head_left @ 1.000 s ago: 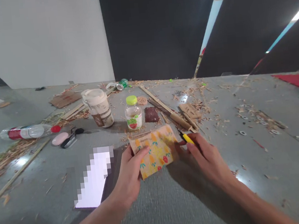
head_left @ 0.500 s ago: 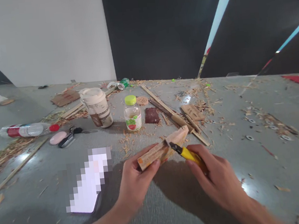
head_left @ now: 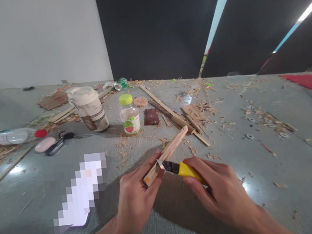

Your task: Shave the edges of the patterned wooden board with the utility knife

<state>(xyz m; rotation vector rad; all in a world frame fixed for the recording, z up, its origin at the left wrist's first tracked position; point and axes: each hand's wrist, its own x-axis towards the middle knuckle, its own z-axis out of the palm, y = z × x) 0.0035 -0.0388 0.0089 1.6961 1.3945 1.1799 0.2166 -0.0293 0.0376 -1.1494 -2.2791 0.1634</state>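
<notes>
Left hand: the left hand (head_left: 138,195) is closed on the lower end of the wooden block (head_left: 174,145), thumb on the near side and fingers on the far side.
Right hand: the right hand (head_left: 219,185) is wrapped around the yellow handle of the utility knife (head_left: 188,170).
Wooden block: held edge-up and slantwise above the grey surface (head_left: 115,181), its tapered end pointing away to the right.
Blade: bare, lying across the block just beside the left fingers; whether it bites cannot be told.
Beyond the block: a green-lidded jar (head_left: 129,116), a dark red square (head_left: 151,117) and a round disc (head_left: 140,102); wood shavings (head_left: 123,154) lie scattered in front of the jar.
Left of the jar: a lidded cup (head_left: 90,109), upright; farther left, a plastic bottle (head_left: 14,136) on its side.
</notes>
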